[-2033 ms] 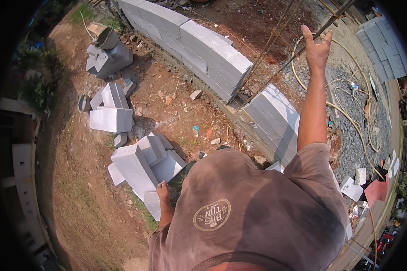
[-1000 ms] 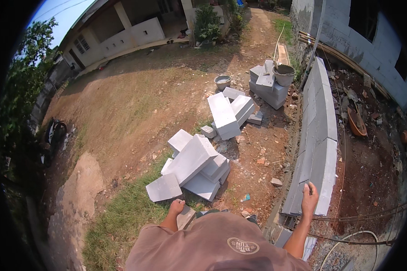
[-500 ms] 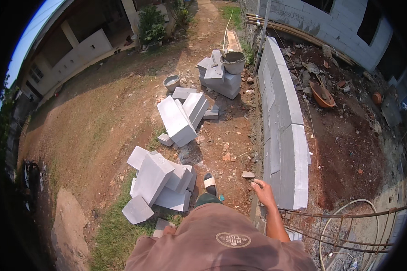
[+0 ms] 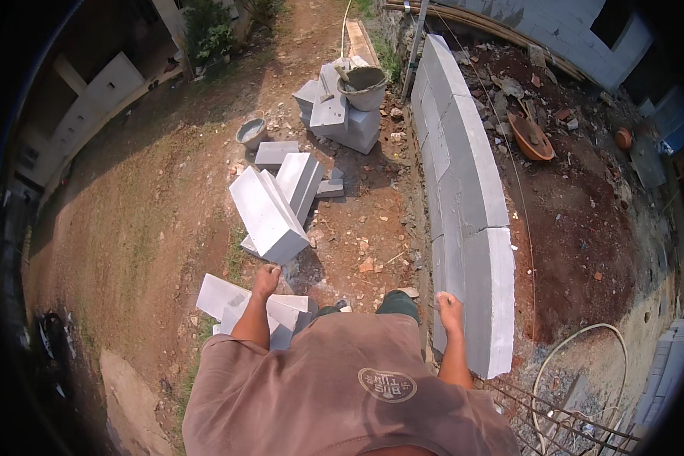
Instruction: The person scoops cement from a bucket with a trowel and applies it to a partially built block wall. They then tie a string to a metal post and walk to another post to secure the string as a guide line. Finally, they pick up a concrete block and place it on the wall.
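My left hand (image 4: 266,280) is loosely closed, with nothing visible in it. It is in the air above the near pile of light grey blocks (image 4: 224,292), just short of the long white block (image 4: 267,216) in the middle stack. My right hand (image 4: 450,308) has its fingers curled in and shows nothing held. It hangs beside the low wall of pale blocks (image 4: 471,178), close to the wall's near end; I cannot tell if they touch. Both forearms are bent forward from my brown shirt.
Farther off, a bucket of mortar (image 4: 362,89) with a tool in it stands on stacked blocks (image 4: 332,106). A smaller bucket (image 4: 251,133) sits to its left. Beyond the wall are an orange basin (image 4: 530,137), rubble, a taut string and a pale hose (image 4: 623,357).
My view has moved forward along the wall. My left hand has come up into view on the left. The right hand has drawn in, its fingers now more curled.
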A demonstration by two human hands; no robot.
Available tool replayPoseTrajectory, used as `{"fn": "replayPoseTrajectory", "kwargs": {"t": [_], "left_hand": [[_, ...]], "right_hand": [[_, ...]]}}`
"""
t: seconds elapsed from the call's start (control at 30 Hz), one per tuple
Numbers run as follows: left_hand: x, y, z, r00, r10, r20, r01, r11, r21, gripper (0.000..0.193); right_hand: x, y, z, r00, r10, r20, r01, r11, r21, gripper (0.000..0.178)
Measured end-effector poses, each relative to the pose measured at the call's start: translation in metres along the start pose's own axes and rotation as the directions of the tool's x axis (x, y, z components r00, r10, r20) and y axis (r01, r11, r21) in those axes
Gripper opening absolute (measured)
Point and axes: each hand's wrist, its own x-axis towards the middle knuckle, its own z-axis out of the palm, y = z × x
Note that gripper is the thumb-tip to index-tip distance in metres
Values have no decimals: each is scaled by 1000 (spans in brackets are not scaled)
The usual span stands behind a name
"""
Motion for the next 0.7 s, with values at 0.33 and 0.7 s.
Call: {"fn": "replayPoseTrajectory", "kwargs": {"t": [0.33,0.7], "left_hand": [[43,-54,115,947,-321,-3,321,947,-20,36],[-9,20,215,727,-644,-239,506,737,-448,26]], "right_hand": [[171,27,44,915,279,293,-250,959,-132,36],[456,-192,119,841,-27,540,135,978,-161,26]]}}
